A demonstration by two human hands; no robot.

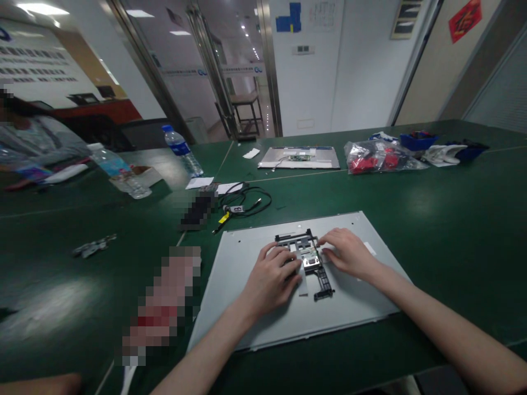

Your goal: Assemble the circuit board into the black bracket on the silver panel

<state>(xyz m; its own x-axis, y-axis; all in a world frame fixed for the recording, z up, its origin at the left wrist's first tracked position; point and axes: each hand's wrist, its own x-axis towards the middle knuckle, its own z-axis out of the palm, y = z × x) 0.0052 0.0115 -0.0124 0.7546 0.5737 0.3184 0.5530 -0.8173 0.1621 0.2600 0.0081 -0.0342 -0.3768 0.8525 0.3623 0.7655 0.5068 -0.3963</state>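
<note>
Loosely curled fingers of the left hand (274, 274) are laid over the left side of a black frame (325, 282), against a narrow grey strip (303, 288); whether anything is pinched there cannot be told. At the frame's right edge, the thumb and fingers of the right hand (348, 252) are bent and held slightly parted, and whether a part is gripped between their tips cannot be made out. A shiny metal piece (312, 262) is seen in the frame between the two hands. The frame is placed around the middle of a large pale panel (239, 285), which is laid flat on a green table (453, 230). Beyond the panel's far left corner, a black cable (265, 206) is loosely coiled, with a blurred dark object (200, 211) beside it. To the left, a small metallic part (94, 246) is set down, and farther back two plastic bottles (183, 151) are stood near a seated person (33, 137). Toward the far edge, a smaller panel (275, 159) is laid, with a clear bag of red items (382, 158) to its right.
</note>
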